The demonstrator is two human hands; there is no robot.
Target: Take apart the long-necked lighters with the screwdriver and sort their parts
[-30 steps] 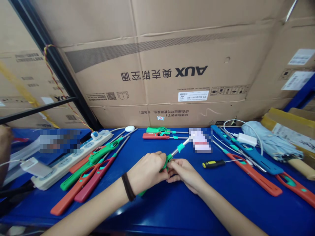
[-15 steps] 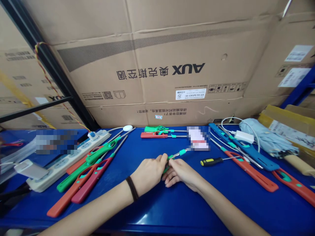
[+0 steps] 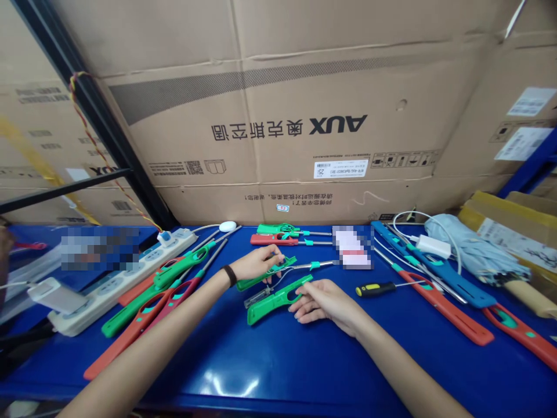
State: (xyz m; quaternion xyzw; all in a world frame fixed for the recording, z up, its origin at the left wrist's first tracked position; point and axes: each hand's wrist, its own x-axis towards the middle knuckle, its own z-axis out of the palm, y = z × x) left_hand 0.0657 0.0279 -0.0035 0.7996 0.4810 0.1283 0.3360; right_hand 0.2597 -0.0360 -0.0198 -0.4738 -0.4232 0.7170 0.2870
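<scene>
A green long-necked lighter is opened into two parts over the blue table. My left hand (image 3: 256, 264) is closed on one green lighter half (image 3: 249, 284), from which a metal tube (image 3: 302, 266) with a teal collar points right. My right hand (image 3: 324, 301) pinches the front end of the other green shell half (image 3: 274, 302), tilted nearer to me. Between the halves shows a clear fuel tank (image 3: 256, 298), with a thin pale line looping from it. My left fingers partly hide the first half.
Several assembled lighters (image 3: 174, 302) lie left beside a white power strip (image 3: 143, 261). At the back are a green and a red lighter (image 3: 273, 238). Rightward are a screwdriver (image 3: 375, 287), more lighters (image 3: 448, 307) and a folded umbrella (image 3: 476, 244). Cardboard (image 3: 270, 87) stands behind.
Both hands were together around the green lighter. Its halves have come apart: my left hand has moved left and up, and my right hand holds the separated shell, exposing the clear tank.
</scene>
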